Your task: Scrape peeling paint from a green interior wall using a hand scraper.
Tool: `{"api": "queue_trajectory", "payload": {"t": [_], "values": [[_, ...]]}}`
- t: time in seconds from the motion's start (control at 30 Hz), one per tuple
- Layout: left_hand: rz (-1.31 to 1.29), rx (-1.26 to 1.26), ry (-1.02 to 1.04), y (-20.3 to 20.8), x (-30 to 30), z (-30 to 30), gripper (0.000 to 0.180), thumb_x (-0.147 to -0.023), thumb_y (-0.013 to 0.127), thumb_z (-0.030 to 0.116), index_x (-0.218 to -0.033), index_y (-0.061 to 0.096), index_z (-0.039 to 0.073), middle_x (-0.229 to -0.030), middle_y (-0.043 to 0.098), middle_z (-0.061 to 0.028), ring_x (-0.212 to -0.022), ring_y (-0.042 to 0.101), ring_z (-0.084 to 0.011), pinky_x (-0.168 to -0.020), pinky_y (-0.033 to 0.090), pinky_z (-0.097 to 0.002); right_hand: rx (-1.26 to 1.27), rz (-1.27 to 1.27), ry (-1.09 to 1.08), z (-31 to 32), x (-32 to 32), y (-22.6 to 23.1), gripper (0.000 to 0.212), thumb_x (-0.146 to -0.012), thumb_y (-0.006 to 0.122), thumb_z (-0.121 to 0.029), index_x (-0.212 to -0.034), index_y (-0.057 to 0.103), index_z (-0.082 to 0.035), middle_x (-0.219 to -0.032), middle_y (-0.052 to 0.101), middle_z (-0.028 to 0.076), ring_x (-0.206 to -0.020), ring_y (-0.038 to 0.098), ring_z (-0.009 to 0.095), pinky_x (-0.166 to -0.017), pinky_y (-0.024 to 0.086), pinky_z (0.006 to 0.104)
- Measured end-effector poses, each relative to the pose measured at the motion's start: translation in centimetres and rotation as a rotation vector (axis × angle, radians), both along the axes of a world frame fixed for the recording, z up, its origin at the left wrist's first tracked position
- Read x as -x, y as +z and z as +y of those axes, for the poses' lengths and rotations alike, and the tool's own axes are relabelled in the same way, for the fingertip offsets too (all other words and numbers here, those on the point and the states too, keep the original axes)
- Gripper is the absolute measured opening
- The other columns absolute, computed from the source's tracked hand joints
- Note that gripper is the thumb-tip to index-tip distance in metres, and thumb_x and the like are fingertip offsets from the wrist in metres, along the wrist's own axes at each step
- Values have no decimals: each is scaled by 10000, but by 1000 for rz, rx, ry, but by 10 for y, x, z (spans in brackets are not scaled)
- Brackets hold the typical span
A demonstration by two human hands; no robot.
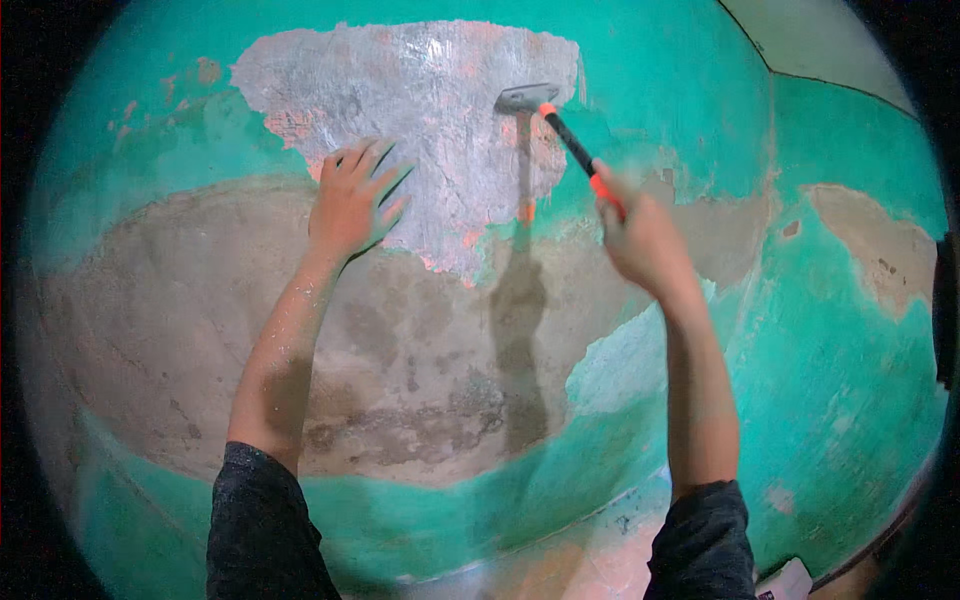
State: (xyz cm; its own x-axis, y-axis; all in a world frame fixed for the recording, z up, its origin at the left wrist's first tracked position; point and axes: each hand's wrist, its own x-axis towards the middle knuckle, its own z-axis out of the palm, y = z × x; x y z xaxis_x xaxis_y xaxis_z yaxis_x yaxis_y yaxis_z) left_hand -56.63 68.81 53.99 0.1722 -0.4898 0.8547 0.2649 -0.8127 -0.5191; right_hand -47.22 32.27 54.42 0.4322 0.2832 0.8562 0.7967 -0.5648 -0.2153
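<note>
Two bare hands worked at a green wall (660, 90). The right hand (645, 235) was curled around the lower handle of a scraper (572, 140), black with orange-red bands; its fingers and palm hid the end of the grip. The tool's flat grey head lay near the right edge of a pale grey patch (420, 120), high on the wall toward its top edge. Whether the blade touched the surface could not be told.

The left hand (350, 205) held nothing; its fingers were spread over the lower left edge of that patch, hiding part of the border. Below, a brown bare area (220, 330) stretched across, partly covered by both forearms and a long shadow.

Dark sleeves (265, 520) were cut off at the bottom. A white object (787, 580) at lower right and a dark one (943, 310) at far right were too cropped to identify.
</note>
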Motion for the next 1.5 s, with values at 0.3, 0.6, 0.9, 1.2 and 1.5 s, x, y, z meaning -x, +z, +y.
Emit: {"api": "queue_trajectory", "payload": {"t": [0.3,0.6,0.9,1.2,1.5], "values": [[11,36,-12,-7,0,2,411,-849,735,314,-1240,693,196,-1463,532,-68,-1372,462,-271,-1095,360,-462,-138,277,292,26,38,-179,548,-985,579,-87,-1520,478,-154,-867,641,312,-684,687,337,-663,515,415],[94,-4,11,-34,-6,-1,468,-855,723,329,-1307,667,218,-1512,500,-70,-1414,429,-274,-1158,317,-496,-366,527,369,46,91,-277,489,-1024,568,-136,-1504,501,-73,-811,596,83,-686,523,93,-644,472,271],[112,-6,11,-51,-3,5,493,-857,726,341,-1335,657,244,-1506,509,-61,-1405,439,-271,-1168,299,-481,-487,586,437,73,98,-267,476,-1005,611,-100,-1471,537,-39,-927,668,10,-762,552,64,-688,476,242],[143,-1,-89,-52,4,3,482,-812,768,368,-1265,690,223,-1454,546,-50,-1379,459,-262,-1131,328,-462,-444,435,426,93,104,-250,492,-1025,553,-106,-1512,487,-80,-876,671,148,-711,573,114,-669,485,291],[163,275,-260,-126,-10,-41,456,-834,778,344,-1247,695,170,-1431,540,-103,-1339,476,-329,-1105,372,-492,-435,529,432,90,109,-258,488,-1031,544,-119,-1512,481,-65,-992,702,171,-799,627,144,-749,511,301]]}}
